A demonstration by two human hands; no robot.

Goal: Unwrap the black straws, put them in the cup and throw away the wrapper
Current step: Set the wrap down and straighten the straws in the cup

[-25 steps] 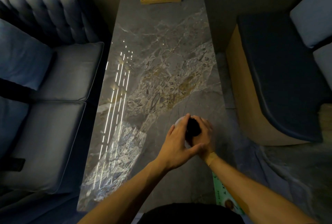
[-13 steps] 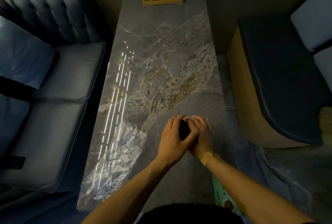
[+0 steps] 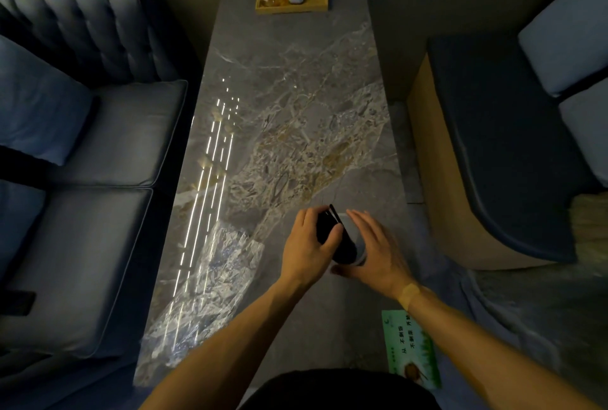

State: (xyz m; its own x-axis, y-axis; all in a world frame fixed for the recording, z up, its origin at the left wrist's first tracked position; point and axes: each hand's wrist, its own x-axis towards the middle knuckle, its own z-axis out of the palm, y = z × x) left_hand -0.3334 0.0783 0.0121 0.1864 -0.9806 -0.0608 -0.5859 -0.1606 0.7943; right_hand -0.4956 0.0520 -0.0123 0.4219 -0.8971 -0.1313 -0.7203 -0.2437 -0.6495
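Straws (image 3: 329,228), a black bundle, stand in the cup (image 3: 357,242) near the tabletop's (image 3: 296,80) front, gripped by the left hand's (image 3: 306,245) curled fingers (image 3: 335,233). Right hand (image 3: 378,251) spreads open, palm against the cup's right side. Wrapper (image 3: 210,281) lies crumpled to the left.

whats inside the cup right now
The black straws, a bundle gripped by the left hand, go into the cup. Their lower ends and the cup's bottom are hidden.

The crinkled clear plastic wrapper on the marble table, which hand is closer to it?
Left. The left hand, gripping the black straws, sits just right of the wrapper; the right hand is farther right.
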